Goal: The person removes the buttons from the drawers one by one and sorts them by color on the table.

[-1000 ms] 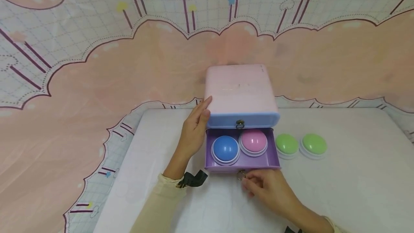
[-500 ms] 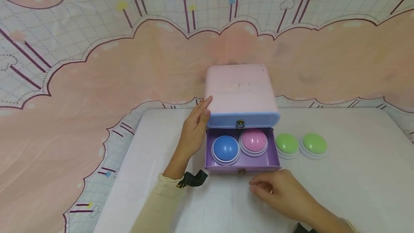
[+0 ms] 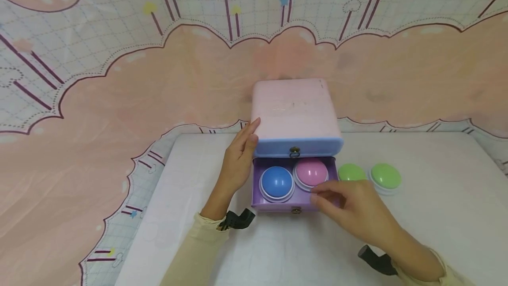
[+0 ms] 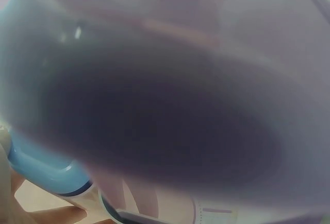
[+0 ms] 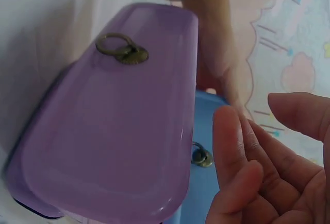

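A small drawer box with a pink top stands on the table, its blue upper drawer closed. Pulled out below is the purple lower drawer, holding a blue dome-topped push button and a pink one on pale round bases. My left hand rests against the box's left side, fingers extended. Over the drawer's front right corner hovers my right hand, fingers loosely bent, with nothing in them. The right wrist view shows the purple front with its brass ring pull.
To the right of the drawer sit two green dome-topped buttons on the white table; my right hand partly covers the nearer one. A patterned cloth hangs behind. Blurred purple fills most of the left wrist view.
My right hand has let go of the lower drawer's ring pull, drawn back to the right, then risen over the drawer's front right corner. My left hand has stayed still.
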Motion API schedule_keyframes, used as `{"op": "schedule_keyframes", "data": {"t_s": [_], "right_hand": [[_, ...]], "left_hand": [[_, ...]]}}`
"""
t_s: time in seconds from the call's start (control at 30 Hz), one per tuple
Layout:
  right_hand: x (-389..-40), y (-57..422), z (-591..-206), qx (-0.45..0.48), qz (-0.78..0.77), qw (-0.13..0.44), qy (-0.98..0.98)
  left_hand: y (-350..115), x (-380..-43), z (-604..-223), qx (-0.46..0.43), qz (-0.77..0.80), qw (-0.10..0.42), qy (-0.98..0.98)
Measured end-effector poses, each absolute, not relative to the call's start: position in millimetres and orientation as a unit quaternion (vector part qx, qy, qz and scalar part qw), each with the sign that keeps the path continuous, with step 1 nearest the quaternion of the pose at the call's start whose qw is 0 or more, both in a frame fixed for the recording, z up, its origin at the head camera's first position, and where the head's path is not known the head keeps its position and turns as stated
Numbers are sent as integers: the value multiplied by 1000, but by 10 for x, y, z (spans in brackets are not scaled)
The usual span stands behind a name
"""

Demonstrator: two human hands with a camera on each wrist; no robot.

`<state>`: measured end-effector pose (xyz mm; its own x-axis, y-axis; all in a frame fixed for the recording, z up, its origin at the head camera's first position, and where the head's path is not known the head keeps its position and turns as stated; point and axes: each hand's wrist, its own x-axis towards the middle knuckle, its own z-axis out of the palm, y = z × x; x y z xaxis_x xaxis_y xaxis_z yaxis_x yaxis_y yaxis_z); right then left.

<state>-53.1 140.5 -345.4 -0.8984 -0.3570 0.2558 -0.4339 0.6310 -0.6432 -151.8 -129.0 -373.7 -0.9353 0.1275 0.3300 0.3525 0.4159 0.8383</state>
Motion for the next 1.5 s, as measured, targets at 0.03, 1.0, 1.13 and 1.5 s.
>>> {"op": "schedule_keyframes", "data": {"t_s": [0.03, 1.0, 1.13, 1.5], "right_hand": [[-561, 1396, -3451, 221, 371, 57, -900], [-1083, 656, -3663, 243, 255, 4, -936], [-1105, 610, -3675, 235, 250, -15, -939], [-1136, 556, -3695, 213, 238, -46, -946]], "left_hand": [[-1288, -1518, -3736, -143, -521, 107, -835], [-1302, -1517, -3744, -152, -530, 112, -827], [-1303, -1517, -3743, -151, -532, 111, -826], [-1304, -1521, -3746, -149, -528, 111, -829]]}}
